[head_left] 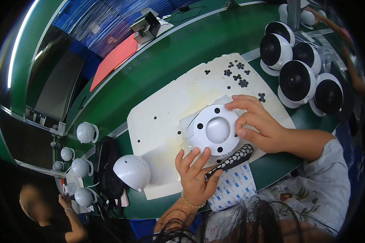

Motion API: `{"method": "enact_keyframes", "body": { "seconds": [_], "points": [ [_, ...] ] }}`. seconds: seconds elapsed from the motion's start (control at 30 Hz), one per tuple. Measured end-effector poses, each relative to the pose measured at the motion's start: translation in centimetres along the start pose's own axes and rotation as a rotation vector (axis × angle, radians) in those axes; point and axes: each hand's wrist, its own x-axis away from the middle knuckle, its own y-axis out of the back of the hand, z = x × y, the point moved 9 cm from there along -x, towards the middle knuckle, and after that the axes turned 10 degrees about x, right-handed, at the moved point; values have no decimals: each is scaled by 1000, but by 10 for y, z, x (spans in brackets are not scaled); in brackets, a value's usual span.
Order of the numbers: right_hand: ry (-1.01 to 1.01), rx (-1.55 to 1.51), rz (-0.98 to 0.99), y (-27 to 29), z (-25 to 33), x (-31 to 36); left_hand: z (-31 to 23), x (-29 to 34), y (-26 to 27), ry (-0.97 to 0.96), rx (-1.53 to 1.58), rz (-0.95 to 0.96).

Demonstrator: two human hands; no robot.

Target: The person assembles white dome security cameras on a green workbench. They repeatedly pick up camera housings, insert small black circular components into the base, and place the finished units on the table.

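Observation:
A white round base (202,139) with a domed middle and several black dots lies on a pale board (162,121), over a clear film. My right hand (259,123) has closed fingers at its right rim, with the thumb near one dot. Touching its lower left edge are the fingertips of my left hand (194,178). A slim tool with a black-and-white patterned handle (235,157) runs between that hand's thumb and forefinger; its other end is hidden. Below it, a white sheet with blue print (233,186) overhangs the front edge. Loose black pads (237,77) dot the board's far right.
Left of the board's front stands a white dome-shaped housing (132,172). Several white cameras with black faces (295,83) crowd the right. More white units (85,167) and a black bag (108,170) lie left, near another person (40,206). Behind is a metal box (146,30).

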Motion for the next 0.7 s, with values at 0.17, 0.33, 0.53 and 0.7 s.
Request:
{"method": "enact_keyframes", "body": {
  "seconds": [0.17, 0.33, 0.53, 0.7],
  "points": [
    [39, 94, -19, 2, 4, 1, 0, -1, 0, 4, -3, 5],
    [159, 319, -67, 8, 17, 4, 5, 1, -1, 49, 37, 2],
    [265, 607, -197, 14, 30, 21, 5, 1, -1, 45, 40, -9],
    [-503, -512, -43, -13, -36, 19, 3, 0, -2, 41, 60, -14]
  ]
}}
